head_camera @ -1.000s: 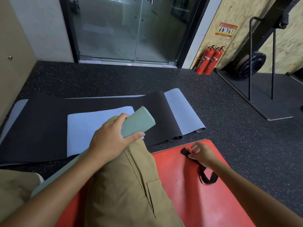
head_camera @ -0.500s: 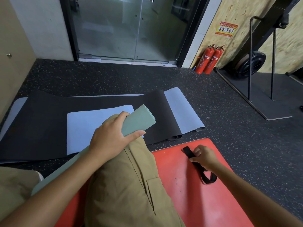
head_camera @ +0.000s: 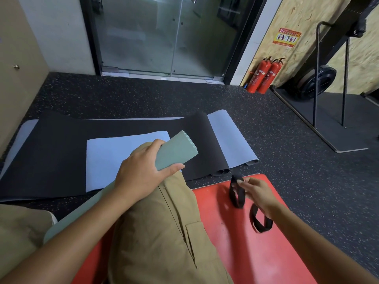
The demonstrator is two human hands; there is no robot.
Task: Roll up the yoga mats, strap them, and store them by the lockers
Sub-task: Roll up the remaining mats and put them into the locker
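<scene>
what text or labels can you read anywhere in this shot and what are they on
None can be read.
Red and yellow wall sign: a header line and pictograms, too blurred to read.
Two fire extinguishers: small pale labels, too small to read.
Green rolled mat, black strap, red pad: no print visible.

From my seat I see two red fire extinguishers standing side by side against the chipboard wall, under a red and yellow safety sign. Glass sliding doors fill the far wall. A black exercise machine (its make I cannot tell) sits on a dark platform at the right. Speckled black rubber floor runs throughout, and a red pad lies nearest me.
</scene>
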